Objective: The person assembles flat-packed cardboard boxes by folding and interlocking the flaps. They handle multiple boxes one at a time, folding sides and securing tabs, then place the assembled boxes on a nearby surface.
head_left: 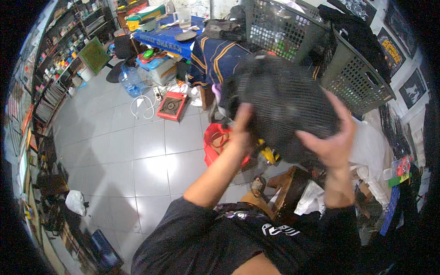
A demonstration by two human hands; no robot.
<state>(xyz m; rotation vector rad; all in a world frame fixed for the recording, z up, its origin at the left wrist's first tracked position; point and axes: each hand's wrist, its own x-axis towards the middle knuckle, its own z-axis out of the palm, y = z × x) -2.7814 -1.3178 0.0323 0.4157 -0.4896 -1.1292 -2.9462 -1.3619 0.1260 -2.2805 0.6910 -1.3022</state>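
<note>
A bundle of black mesh fabric (284, 98) is held up in front of me, filling the middle of the head view. My left hand (240, 126) grips its lower left edge, fingers curled into the cloth. At the bundle's right side, my right hand (337, 137) cups the fabric with the palm turned toward me and the thumb spread. Both forearms rise from my black shirt at the lower edge.
Two grey perforated baskets (355, 73) stand behind the fabric at upper right. A blue-covered table (167, 39) with clutter sits at the back, a red bag (215, 142) and a red flat box (173, 106) lie on the grey tiled floor (128, 151). Shelves (55, 68) line the left wall.
</note>
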